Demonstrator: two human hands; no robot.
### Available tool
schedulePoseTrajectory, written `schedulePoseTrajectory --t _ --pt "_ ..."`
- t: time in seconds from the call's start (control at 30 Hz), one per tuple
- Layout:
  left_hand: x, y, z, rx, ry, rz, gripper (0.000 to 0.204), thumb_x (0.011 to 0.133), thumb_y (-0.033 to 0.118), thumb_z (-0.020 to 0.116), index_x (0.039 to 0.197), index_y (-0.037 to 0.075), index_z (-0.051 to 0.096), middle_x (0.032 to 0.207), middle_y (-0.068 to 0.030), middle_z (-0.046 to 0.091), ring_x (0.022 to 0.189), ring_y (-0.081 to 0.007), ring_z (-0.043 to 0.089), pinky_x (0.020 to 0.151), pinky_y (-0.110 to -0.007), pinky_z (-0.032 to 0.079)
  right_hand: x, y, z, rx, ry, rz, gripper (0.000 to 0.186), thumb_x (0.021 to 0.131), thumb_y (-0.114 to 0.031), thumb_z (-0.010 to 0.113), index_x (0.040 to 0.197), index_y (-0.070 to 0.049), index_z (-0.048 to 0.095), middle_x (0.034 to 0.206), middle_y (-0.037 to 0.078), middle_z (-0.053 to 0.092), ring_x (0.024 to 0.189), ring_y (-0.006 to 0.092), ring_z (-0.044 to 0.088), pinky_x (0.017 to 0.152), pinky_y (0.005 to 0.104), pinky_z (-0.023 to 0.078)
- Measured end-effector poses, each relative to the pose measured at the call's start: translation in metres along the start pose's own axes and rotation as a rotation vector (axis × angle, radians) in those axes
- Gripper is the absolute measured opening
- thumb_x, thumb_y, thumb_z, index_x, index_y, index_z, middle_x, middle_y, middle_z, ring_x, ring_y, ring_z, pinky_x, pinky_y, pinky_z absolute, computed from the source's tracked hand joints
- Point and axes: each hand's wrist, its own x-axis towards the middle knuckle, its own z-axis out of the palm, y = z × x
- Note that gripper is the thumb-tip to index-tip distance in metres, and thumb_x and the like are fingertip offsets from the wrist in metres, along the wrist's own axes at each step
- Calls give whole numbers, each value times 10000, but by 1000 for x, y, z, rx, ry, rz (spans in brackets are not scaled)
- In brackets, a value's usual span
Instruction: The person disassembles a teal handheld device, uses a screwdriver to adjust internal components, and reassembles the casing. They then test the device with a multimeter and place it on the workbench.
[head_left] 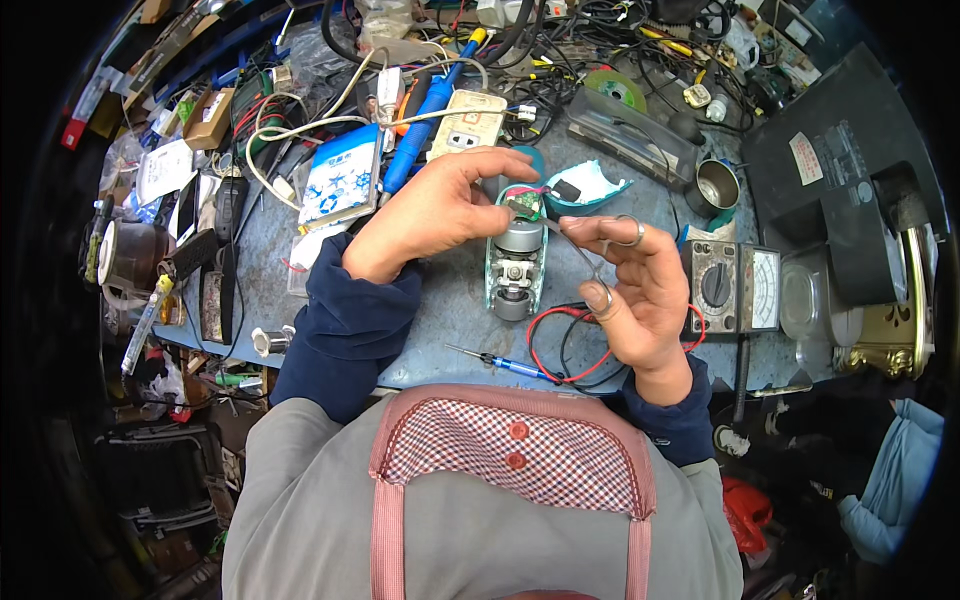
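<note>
An opened teal device (515, 265) lies upright on the bench in front of me, its silver motor-like cylinders and small green circuit board (525, 205) exposed. My left hand (445, 210) is closed around the board end, thumb beside the board and fingers over the far end; the exact contact is partly hidden. In my right hand (640, 290) is a slim pair of metal scissors (577, 250) with finger loops, possibly forceps, its tip pointing at the board. Thin pink and dark wires run from the board to a teal cover (590, 187) with white lining at the right.
A blue screwdriver (515, 368) and red and black leads lie nearer me. An analog multimeter (715, 288) and a metal cup (713, 187) stand right. Left are a blue-white box (340, 175) and a blue soldering iron (415, 135). Tangled cables (650, 70) fill the back.
</note>
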Motion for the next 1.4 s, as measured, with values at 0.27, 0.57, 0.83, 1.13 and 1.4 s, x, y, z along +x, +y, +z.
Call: schedulePoseTrajectory --t 0.27,0.57,0.83,1.13,1.4 --pt "3 -2 -3 -5 2 39 552 888 -85 690 1422 51 721 1611 -108 583 871 -32 647 779 -227 559 2 -2 -7 -24 23 -62 517 1008 -77 776 1440 24 510 1356 266 682 1329 403 669 1173 551 520" --pt "0 -3 -2 -45 -4 26 556 896 -97 678 1429 52 717 1622 -101 570 869 -22 639 753 -218 547 3 2 -4 -103 -19 -136 542 911 85 756 1418 30 574 1291 244 744 1259 362 732 1090 463 567" --pt "-1 -4 -1 -48 -9 27 540 898 -98 672 1416 48 715 1631 -93 562 875 -22 636 759 -218 545 4 -1 -3 -132 -4 -130 537 900 83 757 1408 32 588 1261 242 755 1232 348 746 1070 441 575" --pt "-6 -1 -1 -143 -27 -23 525 918 -103 638 1421 38 693 1655 -104 547 865 -4 627 768 -211 541 -2 -8 -11 -179 99 -132 527 817 42 813 1315 34 641 1100 217 778 1037 308 782 922 416 616" --pt "-8 -4 -1 -115 -7 2 533 923 -40 664 1454 1 664 1574 -72 613 787 -8 575 712 -209 507 16 -14 -3 -855 -257 -50 334 720 -162 837 1021 -71 725 817 84 655 758 327 679 669 452 541"
